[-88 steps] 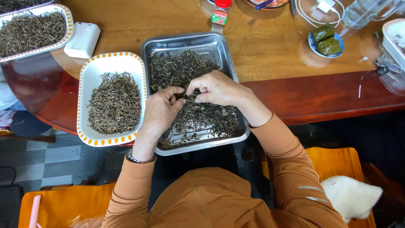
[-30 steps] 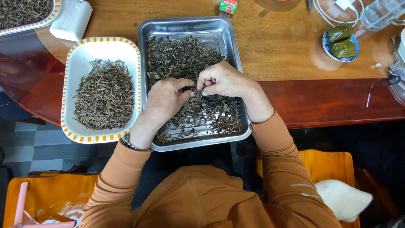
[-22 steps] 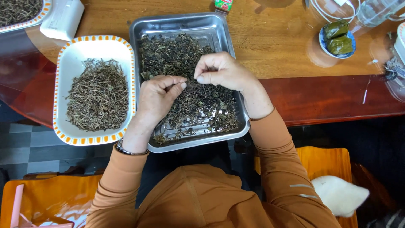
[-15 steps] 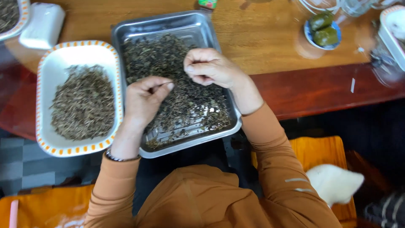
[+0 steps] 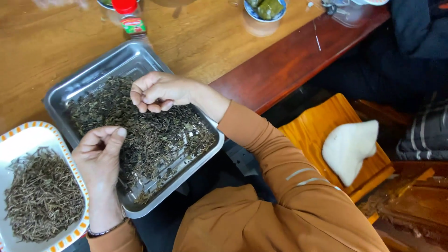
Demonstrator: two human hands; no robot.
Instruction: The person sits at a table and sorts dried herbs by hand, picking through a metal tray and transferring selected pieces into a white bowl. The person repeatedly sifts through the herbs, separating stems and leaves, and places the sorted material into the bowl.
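My left hand (image 5: 100, 151) pinches a few dried leaves (image 5: 149, 126) beside the white dish (image 5: 28, 140); my right hand (image 5: 156, 91) curls over the metal tray (image 5: 116, 58), fingers pinched on leaves

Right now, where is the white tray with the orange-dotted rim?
In the head view, the white tray sits at the lower left on the wooden table, beside the metal tray, just under the left hand.

Orange-brown long sleeves (image 5: 280, 158), pale stripes on one, dark bracelet (image 5: 106, 230) on left wrist.
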